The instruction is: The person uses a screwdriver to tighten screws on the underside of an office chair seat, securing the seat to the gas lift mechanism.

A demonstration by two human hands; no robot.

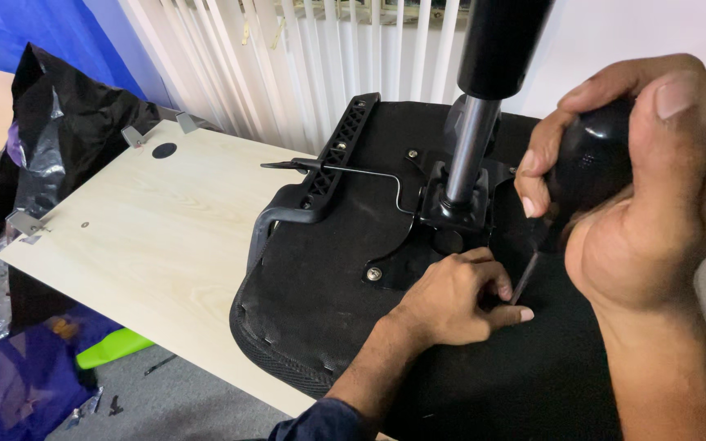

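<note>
Pale wood-grain bench [149, 237] carries upturned black chair seat [328, 302], underside up, lying on bench's right part and overhanging near edge. Left of seat: bare panel with dark round hole [164, 150] (far side), small metal brackets [24, 222] along left edge.

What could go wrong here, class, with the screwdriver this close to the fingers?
1. The right hand bears down on the screwdriver; its tip sits beside the left hand, so a slip might jab a finger.
2. The seat overhangs the board edge; hard pushing could tip or shift it.
3. The thin wire lever juts sideways and might snag a sleeve.
</note>
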